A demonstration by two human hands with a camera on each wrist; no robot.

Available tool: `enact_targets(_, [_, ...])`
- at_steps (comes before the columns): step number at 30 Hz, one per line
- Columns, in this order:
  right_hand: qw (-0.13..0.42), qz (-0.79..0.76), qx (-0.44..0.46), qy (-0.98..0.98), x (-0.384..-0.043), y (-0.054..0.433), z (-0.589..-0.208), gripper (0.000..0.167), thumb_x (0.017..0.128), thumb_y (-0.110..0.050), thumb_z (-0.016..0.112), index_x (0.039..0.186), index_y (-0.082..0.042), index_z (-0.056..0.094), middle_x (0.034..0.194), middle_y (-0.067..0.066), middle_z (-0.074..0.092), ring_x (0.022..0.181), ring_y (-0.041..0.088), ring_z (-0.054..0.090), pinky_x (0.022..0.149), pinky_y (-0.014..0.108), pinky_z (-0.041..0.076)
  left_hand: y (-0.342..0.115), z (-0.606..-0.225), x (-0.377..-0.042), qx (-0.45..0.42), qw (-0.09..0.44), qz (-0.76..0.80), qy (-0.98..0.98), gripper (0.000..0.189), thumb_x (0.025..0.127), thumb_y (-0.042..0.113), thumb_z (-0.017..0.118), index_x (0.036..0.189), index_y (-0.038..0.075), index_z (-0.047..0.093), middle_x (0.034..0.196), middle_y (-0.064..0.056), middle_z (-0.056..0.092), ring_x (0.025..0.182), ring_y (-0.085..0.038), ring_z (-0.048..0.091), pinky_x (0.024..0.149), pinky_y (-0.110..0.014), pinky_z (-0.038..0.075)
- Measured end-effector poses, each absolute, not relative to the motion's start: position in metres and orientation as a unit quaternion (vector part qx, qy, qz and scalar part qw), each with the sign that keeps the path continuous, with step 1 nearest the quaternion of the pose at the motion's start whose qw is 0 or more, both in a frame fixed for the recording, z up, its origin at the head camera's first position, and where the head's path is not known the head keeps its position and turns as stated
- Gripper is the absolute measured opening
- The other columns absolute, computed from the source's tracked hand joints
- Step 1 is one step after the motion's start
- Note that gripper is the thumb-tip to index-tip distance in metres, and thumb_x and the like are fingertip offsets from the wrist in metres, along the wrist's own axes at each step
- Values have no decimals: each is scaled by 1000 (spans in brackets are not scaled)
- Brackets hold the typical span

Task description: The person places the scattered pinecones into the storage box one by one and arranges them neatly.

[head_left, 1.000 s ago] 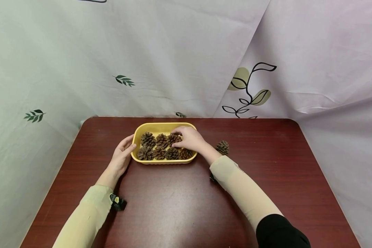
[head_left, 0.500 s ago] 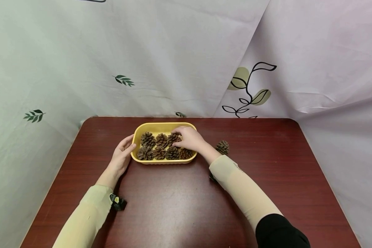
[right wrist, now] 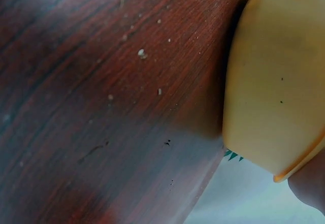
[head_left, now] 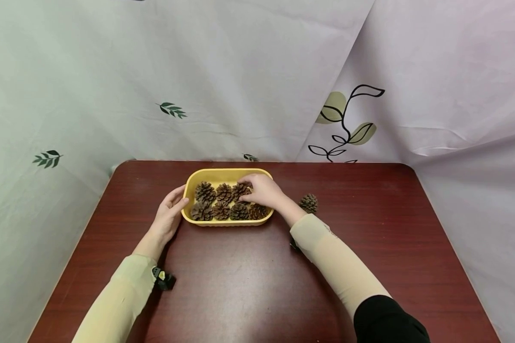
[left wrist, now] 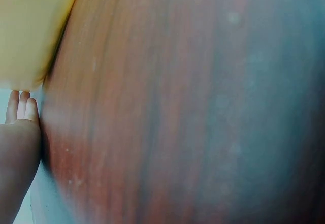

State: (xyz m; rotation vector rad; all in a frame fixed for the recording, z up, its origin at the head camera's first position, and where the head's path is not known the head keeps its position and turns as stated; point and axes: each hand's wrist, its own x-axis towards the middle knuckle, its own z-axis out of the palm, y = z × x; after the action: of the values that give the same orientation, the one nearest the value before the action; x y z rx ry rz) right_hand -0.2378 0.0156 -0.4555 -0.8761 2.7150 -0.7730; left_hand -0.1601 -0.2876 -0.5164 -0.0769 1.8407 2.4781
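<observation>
A yellow plastic tray [head_left: 227, 224] stands near the back edge of the table, with several brown pine cones [head_left: 205, 192] in two rough rows inside. My left hand [head_left: 168, 216] rests against its left end, the thumb at the rim; in the left wrist view the fingers [left wrist: 23, 107] lie straight against the tray's outside. My right hand [head_left: 263, 191] reaches over the right end and holds a pine cone [head_left: 239, 191] in the back row between thumb and fingers. Part of that cone is hidden by the hand. The right wrist view shows mainly the tray's outer wall [right wrist: 279, 82].
One more pine cone [head_left: 309, 203] lies on the table to the right of the tray, just behind my right forearm. The dark red wooden table [head_left: 223, 286] has rounded back corners. A pale curtain with leaf prints [head_left: 240, 85] hangs behind it.
</observation>
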Motion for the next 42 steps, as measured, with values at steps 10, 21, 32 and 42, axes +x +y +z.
enact_targets(10, [92, -263, -291, 915, -239, 15, -456, 50, 93, -27, 85, 138, -11, 71, 136, 6, 74, 113, 21, 74, 105, 38, 57, -287, -515, -162, -26, 24, 800, 599, 37, 109, 0, 54, 132, 28, 63, 124, 19, 71, 113, 2, 67, 96, -14, 54])
enact_targets(21, [83, -367, -278, 884, -236, 22, -456, 53, 95, -20, 82, 142, -5, 66, 143, 11, 69, 133, 29, 65, 117, 41, 50, -287, -515, -160, -8, 19, 807, 590, 39, 109, -2, 52, 130, 27, 66, 125, 18, 72, 114, 2, 66, 98, -13, 53])
enact_targets(32, [57, -447, -276, 849, -227, 38, -454, 47, 94, -13, 82, 138, -4, 68, 141, 14, 70, 132, 32, 66, 117, 42, 51, -287, -517, -161, -21, 24, 801, 597, 37, 109, 0, 54, 133, 26, 63, 126, 18, 71, 115, 1, 66, 98, -14, 53])
enact_targets(42, [6, -480, -281, 831, -214, 69, -443, 43, 91, -6, 84, 132, 0, 71, 132, 17, 73, 126, 34, 69, 114, 42, 53, -288, -518, -160, -18, 23, 802, 597, 37, 109, 0, 54, 134, 25, 62, 125, 17, 71, 114, 0, 67, 97, -14, 54])
